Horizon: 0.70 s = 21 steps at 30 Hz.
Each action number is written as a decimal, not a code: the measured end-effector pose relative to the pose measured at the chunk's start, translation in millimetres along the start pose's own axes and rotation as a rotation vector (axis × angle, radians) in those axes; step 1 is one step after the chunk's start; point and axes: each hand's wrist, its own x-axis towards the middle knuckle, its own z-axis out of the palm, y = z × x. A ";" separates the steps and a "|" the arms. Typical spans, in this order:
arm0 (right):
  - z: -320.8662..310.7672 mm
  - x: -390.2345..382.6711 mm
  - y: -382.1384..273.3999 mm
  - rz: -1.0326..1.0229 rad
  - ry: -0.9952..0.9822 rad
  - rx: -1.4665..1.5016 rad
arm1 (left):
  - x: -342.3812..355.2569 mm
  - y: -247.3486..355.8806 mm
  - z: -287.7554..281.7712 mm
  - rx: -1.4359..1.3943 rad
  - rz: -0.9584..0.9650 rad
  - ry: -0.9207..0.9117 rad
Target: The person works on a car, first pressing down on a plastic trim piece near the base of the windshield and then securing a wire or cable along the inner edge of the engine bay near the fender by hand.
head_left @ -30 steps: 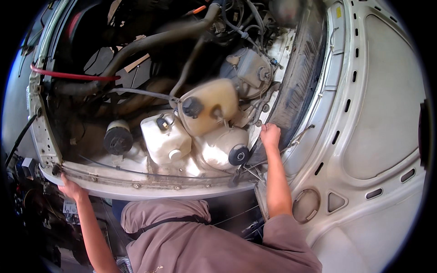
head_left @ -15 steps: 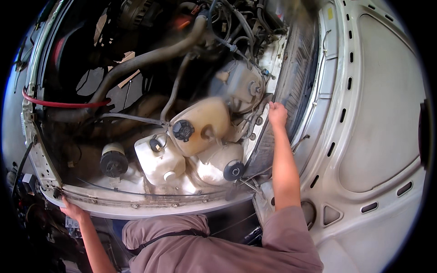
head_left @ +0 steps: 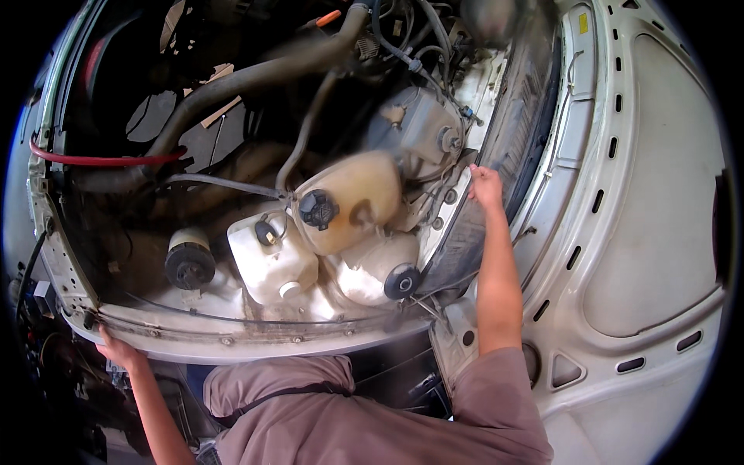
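At the front corner of the fender point(head_left: 232, 350), my left hand point(head_left: 120, 350) is curled against the metal edge, its fingertips partly hidden. My right hand point(head_left: 486, 187) is closed at the rim of the dark cowl panel point(head_left: 459, 232), behind the engine bay; what lies inside the fingers is mostly hidden. Between my arms sit a yellowed coolant tank point(head_left: 364, 190) with a black cap point(head_left: 318, 210) and a white washer bottle point(head_left: 273, 260). Behind the bottle, a pale rounded dome point(head_left: 368, 267) carries a black round cap point(head_left: 402, 281).
The raised hood point(head_left: 666, 194) fills the right side. A thick dark hose point(head_left: 256, 85) crosses the engine bay, and a red hose point(head_left: 108, 160) bends over its front edge. A black-topped canister point(head_left: 190, 260) stands near the fender. Cables point(head_left: 442, 58) run at the back.
The view has shifted slightly, so the engine bay sits a little differently in it. Both hands stay at about the same places on the car body.
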 end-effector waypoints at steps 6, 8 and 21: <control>-2.6 -4.5 4.5 0.045 0.034 -0.019 | 8.1 -12.4 -8.1 -0.017 0.008 -0.006; -2.3 0.7 9.8 -0.002 0.038 0.001 | 8.5 -15.4 -7.1 -0.035 0.026 -0.014; -13.3 5.8 7.9 0.108 -0.121 0.179 | 3.2 -9.7 -0.3 -0.042 -0.015 0.054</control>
